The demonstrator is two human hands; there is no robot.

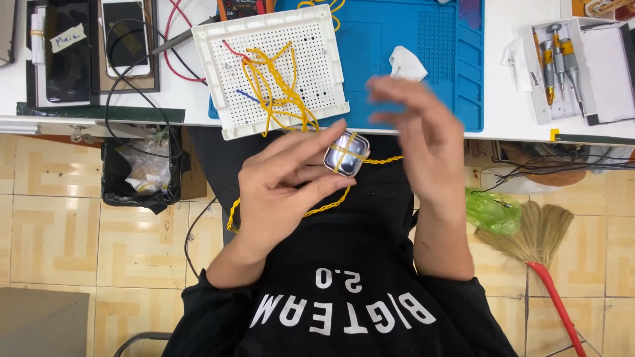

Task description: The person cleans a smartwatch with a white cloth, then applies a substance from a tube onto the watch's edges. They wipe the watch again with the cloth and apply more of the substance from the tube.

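**Wrapping the yellow wire around the small metal block**

Nearest to us, over the black shirt, our left hand [281, 182] grips a small shiny metal block [345, 153] between thumb and fingertips. The block sits just off the near table edge, in front of the chest. A twisted yellow wire [324, 209] crosses its face in both directions, and the loose length trails down and left under the hand, ending near the left wrist. A second short run leaves the block to the right [383, 159].

Our right hand [423, 142] holds nothing. Its fingers are spread wide and blurred with motion, just right of the block and apart from it.

In our judgement the step in hand is binding the block with wire. To do it well:

- We keep the left-hand pinch on the block's edges, so the face stays free for the wire.
- We take the free end with the right hand close to the block and keep the wire taut.
- We lay each turn flat beside the last one.

Beyond the hands, on the white table [509, 99], a white perforated board [314, 59] carries more yellow wire [278, 86]. It partly overlaps a blue work mat [423, 39]. Farther right stands an open case of screwdrivers [562, 63]. Farther left lie two phones [126, 36].
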